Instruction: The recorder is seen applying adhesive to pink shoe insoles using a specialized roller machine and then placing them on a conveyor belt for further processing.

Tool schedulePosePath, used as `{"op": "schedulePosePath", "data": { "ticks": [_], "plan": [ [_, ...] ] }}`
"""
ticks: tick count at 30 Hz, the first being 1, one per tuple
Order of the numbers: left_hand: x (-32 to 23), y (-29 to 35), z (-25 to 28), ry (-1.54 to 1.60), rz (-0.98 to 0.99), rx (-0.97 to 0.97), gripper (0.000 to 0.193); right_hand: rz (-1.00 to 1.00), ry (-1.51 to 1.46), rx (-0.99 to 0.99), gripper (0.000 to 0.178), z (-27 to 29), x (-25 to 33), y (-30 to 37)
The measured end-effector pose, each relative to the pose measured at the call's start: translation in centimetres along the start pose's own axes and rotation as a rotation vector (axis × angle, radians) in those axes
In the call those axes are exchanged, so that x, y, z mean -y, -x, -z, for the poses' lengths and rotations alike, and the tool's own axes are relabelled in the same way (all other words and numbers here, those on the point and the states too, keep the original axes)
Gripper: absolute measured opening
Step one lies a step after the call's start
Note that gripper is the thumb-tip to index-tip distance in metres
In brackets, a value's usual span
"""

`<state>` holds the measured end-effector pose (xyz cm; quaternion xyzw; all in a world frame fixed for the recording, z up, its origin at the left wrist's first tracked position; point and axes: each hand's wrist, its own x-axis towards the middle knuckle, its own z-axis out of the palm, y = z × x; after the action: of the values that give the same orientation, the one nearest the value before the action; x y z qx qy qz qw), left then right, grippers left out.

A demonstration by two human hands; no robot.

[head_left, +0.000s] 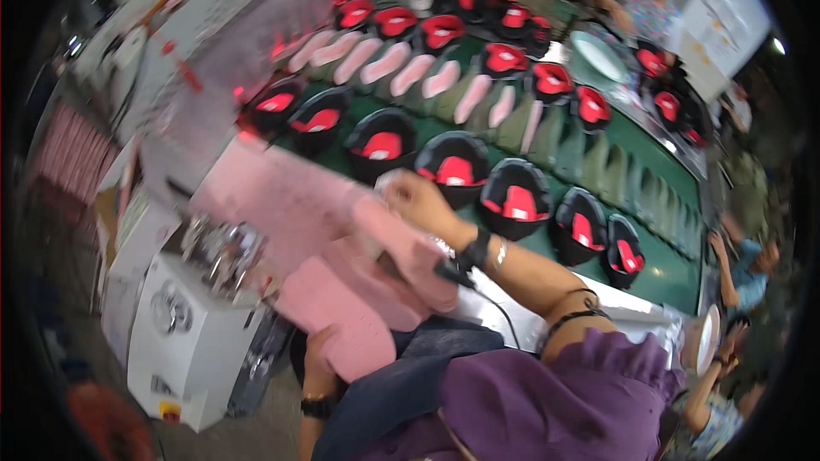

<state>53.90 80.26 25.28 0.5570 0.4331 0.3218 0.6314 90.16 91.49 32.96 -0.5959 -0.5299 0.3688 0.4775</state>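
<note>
My left hand (pixel 319 358) grips the edge of a pink insole-shaped sheet (pixel 346 329) close to my lap. Other pink insoles (pixel 376 277) lie under and beside it, overlapping in a loose pile. My right hand (pixel 418 202) is raised over the far side of that pile, its fingers curled together. A pale bit shows at those fingertips, but blur hides what it is. Just beyond the right hand stands a row of black shoes (pixel 382 143) with red linings.
Pink insoles (pixel 395 61) and grey-green sole-shaped pieces (pixel 568 149) line a green conveyor (pixel 675 277). More black-and-red shoes (pixel 504 60) stand farther back. A white machine (pixel 192 333) is at left. A dark cable (pixel 491 299) hangs below my right wrist. Co-workers (pixel 636 0) are at the right.
</note>
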Motion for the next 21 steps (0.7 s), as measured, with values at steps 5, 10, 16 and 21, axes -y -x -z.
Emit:
{"op": "schedulePosePath", "data": {
  "ticks": [5,10,16,21],
  "plan": [
    [-3.3,-2.2,-0.7,-0.565,-0.405,-0.014,0.026,-0.203,0.261,0.383,0.028,-9.6,5.3,7.7],
    [-1.3,-1.5,-0.4,0.763,0.535,-0.178,0.027,-0.36,-0.322,0.337,0.039,-14.0,1.4,3.6],
    [-2.5,-0.3,-0.9,1.059,0.503,0.005,0.05,-0.393,-0.027,0.425,0.048,-18.9,2.6,-2.9],
    [-3.3,-0.4,-0.5,0.957,0.546,-0.013,0.055,-0.266,-0.066,0.284,0.053,-20.4,0.0,-4.2]
  ]
}}
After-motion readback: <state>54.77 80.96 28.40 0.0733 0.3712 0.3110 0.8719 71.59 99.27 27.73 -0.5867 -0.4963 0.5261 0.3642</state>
